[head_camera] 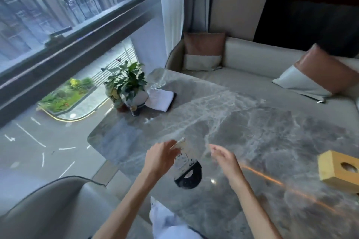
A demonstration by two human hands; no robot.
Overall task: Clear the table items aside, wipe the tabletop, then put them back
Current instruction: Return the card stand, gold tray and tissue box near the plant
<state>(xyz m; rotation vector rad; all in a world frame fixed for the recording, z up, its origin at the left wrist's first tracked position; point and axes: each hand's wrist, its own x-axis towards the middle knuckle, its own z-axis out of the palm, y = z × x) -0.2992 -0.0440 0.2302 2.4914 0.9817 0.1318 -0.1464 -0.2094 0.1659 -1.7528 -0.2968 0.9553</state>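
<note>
Grey marble tabletop (252,122) spread beneath and beyond both hands, veined in white. Past it, far ahead and to the right of the hands, a pale sofa (252,58) with two brown-and-white cushions (203,52). Well ahead of the left hand, at the table's far window-side corner, a potted plant (128,81) stood upright, with a folded white cloth on a dark pad (161,99) touching or just beside it on the right; cannot tell which. Far right of the right hand, at the frame edge, a wooden tissue box (338,169) sat on the table, hole in its top. Between the hands and slightly nearer the body, a clear sign stand with a dark round base (187,172) stood tilted, blurred by motion, base apparently on or just above the tabletop. Left hand (161,159) pinched the stand's upper edge between fingers and thumb. Right hand (223,156) hung loosely apart from the stand, fingers half curled, grasping nothing. Below the forearms, at the near table edge, a bit of white fabric (163,217), too unclear to identify.
</note>
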